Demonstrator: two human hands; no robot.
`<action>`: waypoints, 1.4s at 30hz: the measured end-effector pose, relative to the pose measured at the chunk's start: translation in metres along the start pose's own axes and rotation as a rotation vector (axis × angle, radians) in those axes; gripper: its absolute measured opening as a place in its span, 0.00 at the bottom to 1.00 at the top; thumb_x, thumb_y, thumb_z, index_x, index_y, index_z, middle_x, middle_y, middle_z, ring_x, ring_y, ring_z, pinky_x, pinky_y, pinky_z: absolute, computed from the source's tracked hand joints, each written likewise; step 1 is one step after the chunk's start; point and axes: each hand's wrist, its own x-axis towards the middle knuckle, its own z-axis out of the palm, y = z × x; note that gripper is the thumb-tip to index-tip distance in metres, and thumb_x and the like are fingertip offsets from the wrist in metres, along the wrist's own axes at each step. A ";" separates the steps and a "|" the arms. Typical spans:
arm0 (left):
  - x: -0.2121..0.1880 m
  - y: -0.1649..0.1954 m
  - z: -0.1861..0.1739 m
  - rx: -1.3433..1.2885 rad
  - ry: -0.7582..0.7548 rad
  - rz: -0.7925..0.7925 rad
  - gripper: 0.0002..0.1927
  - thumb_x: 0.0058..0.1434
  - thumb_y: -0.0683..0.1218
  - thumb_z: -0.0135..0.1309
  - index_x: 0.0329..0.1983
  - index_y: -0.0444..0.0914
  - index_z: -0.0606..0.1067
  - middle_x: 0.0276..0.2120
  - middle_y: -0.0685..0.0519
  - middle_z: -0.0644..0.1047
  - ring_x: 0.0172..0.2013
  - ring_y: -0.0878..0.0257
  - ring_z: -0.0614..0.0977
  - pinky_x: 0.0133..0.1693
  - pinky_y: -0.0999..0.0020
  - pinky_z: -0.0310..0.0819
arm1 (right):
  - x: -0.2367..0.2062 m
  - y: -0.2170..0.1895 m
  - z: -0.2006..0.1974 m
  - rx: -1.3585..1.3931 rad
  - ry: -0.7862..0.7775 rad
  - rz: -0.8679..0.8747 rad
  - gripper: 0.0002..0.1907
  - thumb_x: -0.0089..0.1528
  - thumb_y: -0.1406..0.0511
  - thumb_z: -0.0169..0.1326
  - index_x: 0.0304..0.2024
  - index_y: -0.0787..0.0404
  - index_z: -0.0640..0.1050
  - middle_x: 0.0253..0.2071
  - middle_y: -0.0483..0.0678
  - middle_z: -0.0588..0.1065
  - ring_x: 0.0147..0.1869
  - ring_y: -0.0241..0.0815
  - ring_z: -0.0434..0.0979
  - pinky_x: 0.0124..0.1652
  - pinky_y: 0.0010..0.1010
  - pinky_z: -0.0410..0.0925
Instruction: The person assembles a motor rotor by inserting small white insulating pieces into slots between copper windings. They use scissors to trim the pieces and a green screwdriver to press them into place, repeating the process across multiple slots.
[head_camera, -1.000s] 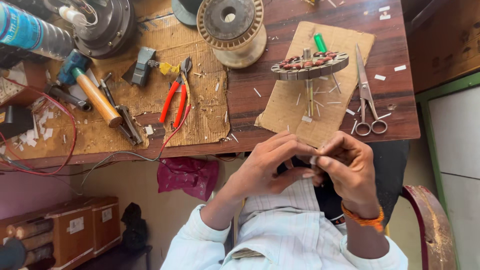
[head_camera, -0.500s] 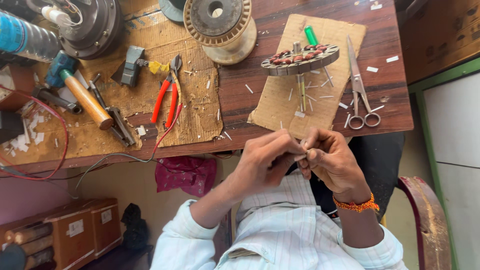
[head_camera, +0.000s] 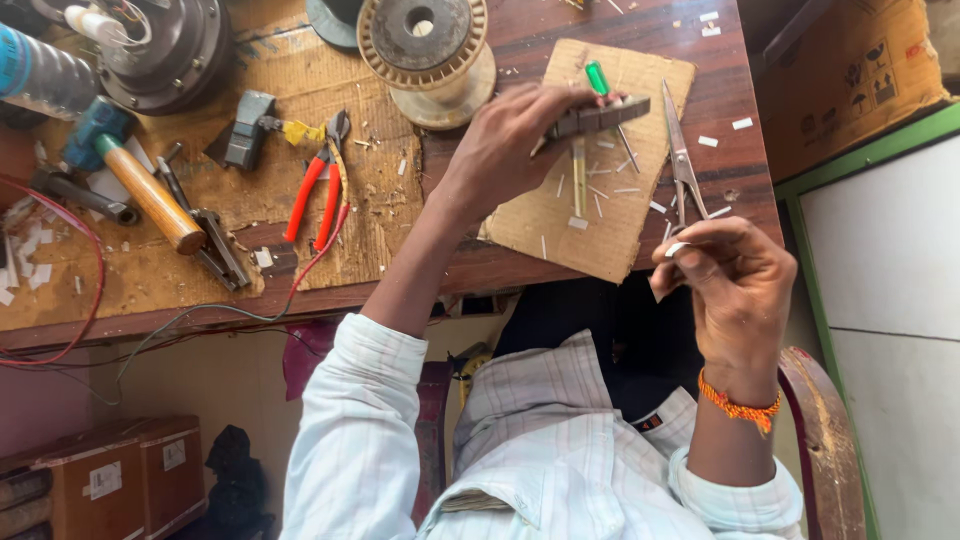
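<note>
Cardboard boxes (head_camera: 130, 475) sit on the floor below the surface (head_camera: 500, 265); what they hold cannot be seen. On the surface, the left hand (head_camera: 505, 140) reaches out over a square cardboard pad (head_camera: 560, 225), its fingers closed around the near edge of a round motor stator (head_camera: 595, 117). The stator is a flat, dark grey metal ring, seen edge-on and tilted up off the pad, with a green-handled tool (head_camera: 597, 77) poking out just behind it. Thin white slips lie scattered on the pad beneath it. Scissors (head_camera: 682, 160) lie along the pad's right edge. The right hand (head_camera: 735, 290) hovers off the pad's near right corner, thumb and forefinger pinched on a small white strip (head_camera: 678, 248). Left of the pad lie red-handled pliers (head_camera: 318, 190), and behind it stands an empty wire spool (head_camera: 428, 55).
</note>
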 end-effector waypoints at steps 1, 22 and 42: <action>-0.002 0.001 0.001 0.020 0.042 0.002 0.23 0.64 0.42 0.64 0.60 0.45 0.71 0.46 0.52 0.82 0.47 0.56 0.84 0.50 0.60 0.79 | -0.001 -0.003 0.001 -0.054 0.001 -0.038 0.07 0.67 0.70 0.62 0.45 0.67 0.78 0.40 0.55 0.80 0.36 0.41 0.83 0.38 0.30 0.77; -0.013 0.047 -0.028 -0.160 0.061 -0.205 0.21 0.59 0.43 0.65 0.55 0.42 0.74 0.36 0.51 0.83 0.37 0.55 0.87 0.37 0.62 0.80 | 0.080 0.035 0.033 -0.964 0.000 -0.836 0.09 0.68 0.77 0.65 0.48 0.66 0.80 0.47 0.52 0.80 0.50 0.44 0.83 0.49 0.32 0.76; -0.009 0.036 -0.031 -0.566 -0.042 -0.490 0.31 0.62 0.54 0.54 0.68 0.40 0.71 0.36 0.50 0.85 0.30 0.64 0.82 0.36 0.68 0.78 | 0.091 0.002 0.040 -0.808 -0.158 -0.396 0.07 0.67 0.75 0.66 0.47 0.65 0.83 0.42 0.48 0.81 0.44 0.36 0.82 0.42 0.25 0.73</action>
